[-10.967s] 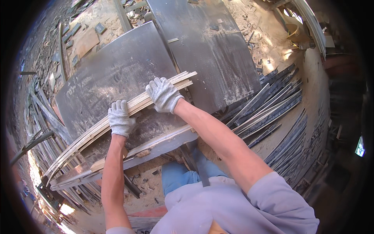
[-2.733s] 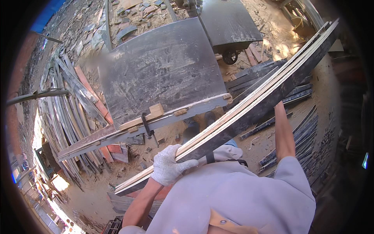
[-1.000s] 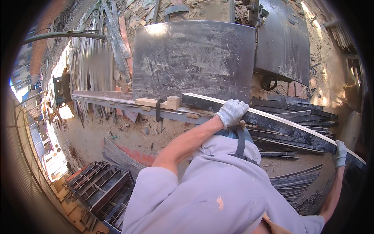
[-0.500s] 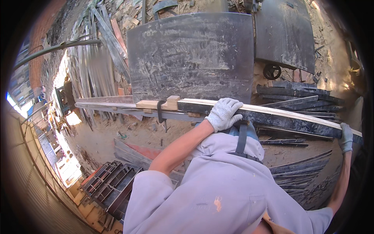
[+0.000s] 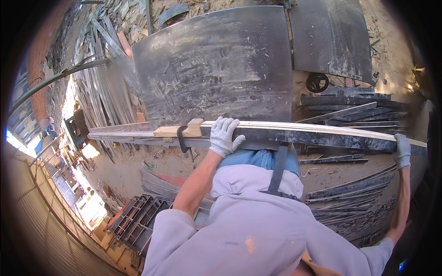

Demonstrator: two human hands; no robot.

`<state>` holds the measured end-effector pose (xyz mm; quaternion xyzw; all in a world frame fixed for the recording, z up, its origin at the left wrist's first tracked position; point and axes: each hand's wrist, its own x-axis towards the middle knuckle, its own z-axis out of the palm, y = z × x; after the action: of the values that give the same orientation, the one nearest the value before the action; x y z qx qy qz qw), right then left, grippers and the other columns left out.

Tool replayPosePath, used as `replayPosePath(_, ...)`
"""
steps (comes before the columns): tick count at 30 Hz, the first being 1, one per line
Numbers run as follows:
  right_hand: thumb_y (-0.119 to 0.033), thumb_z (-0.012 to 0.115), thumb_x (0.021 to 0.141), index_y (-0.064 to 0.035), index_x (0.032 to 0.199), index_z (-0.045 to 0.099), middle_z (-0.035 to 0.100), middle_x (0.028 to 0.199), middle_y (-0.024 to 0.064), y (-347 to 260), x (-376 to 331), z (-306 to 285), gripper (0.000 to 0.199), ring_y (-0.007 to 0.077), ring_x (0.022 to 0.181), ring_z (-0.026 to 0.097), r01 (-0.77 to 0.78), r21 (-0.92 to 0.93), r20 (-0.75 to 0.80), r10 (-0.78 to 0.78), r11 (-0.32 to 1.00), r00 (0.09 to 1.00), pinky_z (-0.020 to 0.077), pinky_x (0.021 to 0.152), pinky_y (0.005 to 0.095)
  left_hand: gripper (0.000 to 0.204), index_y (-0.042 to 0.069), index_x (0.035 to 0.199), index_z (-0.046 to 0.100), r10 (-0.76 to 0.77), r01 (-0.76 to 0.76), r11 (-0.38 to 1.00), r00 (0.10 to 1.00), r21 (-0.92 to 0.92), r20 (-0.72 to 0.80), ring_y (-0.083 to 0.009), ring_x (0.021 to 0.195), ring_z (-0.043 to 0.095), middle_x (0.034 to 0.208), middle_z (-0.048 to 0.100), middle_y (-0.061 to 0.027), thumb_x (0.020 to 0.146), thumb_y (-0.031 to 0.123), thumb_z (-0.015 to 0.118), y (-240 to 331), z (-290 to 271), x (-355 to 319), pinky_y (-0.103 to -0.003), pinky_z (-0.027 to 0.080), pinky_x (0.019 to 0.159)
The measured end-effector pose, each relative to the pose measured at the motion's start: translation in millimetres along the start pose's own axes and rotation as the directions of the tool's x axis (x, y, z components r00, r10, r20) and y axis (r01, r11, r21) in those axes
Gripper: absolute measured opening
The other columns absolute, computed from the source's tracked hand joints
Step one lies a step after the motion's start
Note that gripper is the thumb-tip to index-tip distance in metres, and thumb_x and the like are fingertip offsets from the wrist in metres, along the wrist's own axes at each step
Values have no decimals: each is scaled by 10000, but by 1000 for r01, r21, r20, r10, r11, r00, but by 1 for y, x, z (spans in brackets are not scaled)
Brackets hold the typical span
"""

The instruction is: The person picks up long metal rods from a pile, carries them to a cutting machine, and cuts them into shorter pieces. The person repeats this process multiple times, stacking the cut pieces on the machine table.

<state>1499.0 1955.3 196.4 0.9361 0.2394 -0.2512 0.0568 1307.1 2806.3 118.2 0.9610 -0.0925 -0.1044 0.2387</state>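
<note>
A stack of long plywood strips (image 5: 317, 130), pale on the upper edges and black on the side facing me, lies across the near edge of a dark flat metal table (image 5: 212, 69). My left hand (image 5: 224, 137), in a light grey knit glove, is wrapped over the strips near their left end. Just beside it, that end meets a small wooden block (image 5: 195, 123) on a pale wooden piece (image 5: 165, 132). A dark clamp (image 5: 181, 140) hooks over this wood. My right hand (image 5: 402, 151), also gloved, grips the strips close to their far right end.
Beyond to the right stands a second dark table (image 5: 329, 41) with a black handwheel (image 5: 317, 83) below it. Black offcut strips (image 5: 352, 186) lie in piles at right. Long strips (image 5: 108, 92) heap at the left, above a dark compartmented rack (image 5: 138, 221).
My left hand has slid left along the strips, up to the wooden block. My right hand stays at the right end. The whole view has shifted a little.
</note>
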Motion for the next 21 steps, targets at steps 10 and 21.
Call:
replayPosePath(10, 55, 722, 627, -89, 1108, 603, 642, 1025, 171, -56, 14, 12, 515, 410, 1026, 621, -36, -41, -105, 31, 999, 994, 510, 883, 486, 281, 126, 1128, 683, 16, -7, 999, 983, 51, -180, -332, 969, 664, 1037, 702, -99, 954, 346, 674, -1, 13, 9, -497, 491, 894)
replayPosePath(21, 42, 696, 696, -100, 1098, 639, 678, 1039, 204, -88, 1, 60, 430, 420, 1031, 655, -170, -69, -153, 158, 983, 975, 525, 909, 499, 170, 105, 1018, 730, 47, -16, 990, 973, 137, -225, -314, 910, 634, 941, 679, -94, 1020, 231, 616, 2, 21, 8, -455, 479, 820)
